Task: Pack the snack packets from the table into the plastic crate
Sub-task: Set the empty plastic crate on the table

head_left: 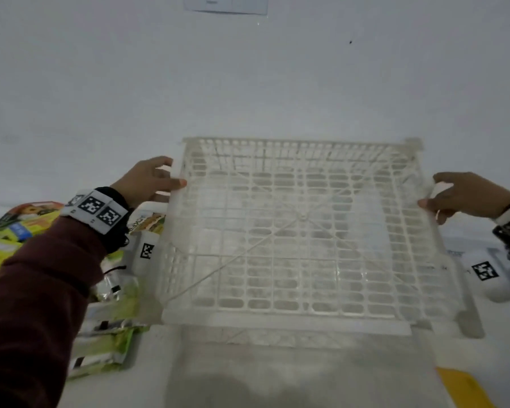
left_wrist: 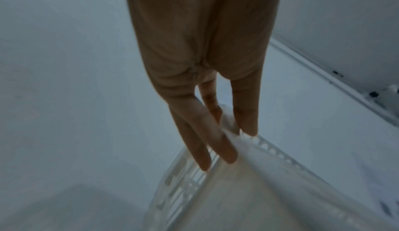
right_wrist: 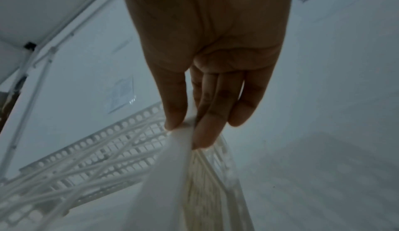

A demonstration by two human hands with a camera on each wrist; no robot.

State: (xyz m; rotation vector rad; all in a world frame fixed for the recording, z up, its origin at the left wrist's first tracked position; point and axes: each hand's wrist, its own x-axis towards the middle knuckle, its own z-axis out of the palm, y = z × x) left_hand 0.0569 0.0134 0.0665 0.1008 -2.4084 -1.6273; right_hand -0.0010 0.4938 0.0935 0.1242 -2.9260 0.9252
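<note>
A translucent white plastic crate (head_left: pixel 302 322) with a lattice floor fills the middle of the head view, held up above the table and empty. My left hand (head_left: pixel 171 184) grips its left rim, thumb inside and fingers outside, and the left wrist view shows that hand (left_wrist: pixel 233 140) pinching the crate's rim (left_wrist: pixel 270 149). My right hand (head_left: pixel 427 198) grips the right rim, and in the right wrist view the same hand (right_wrist: pixel 190 130) pinches the crate's wall (right_wrist: pixel 168 166). Green and yellow snack packets (head_left: pixel 106 346) lie on the table at the left, partly hidden by my left arm.
A white table (head_left: pixel 483 334) runs under the crate, with a white wall behind. Marker tags (head_left: pixel 485 270) lie on the table at the right. A yellow sheet (head_left: pixel 465 387) sits at the bottom right. More packets (head_left: pixel 21 225) are heaped at the far left.
</note>
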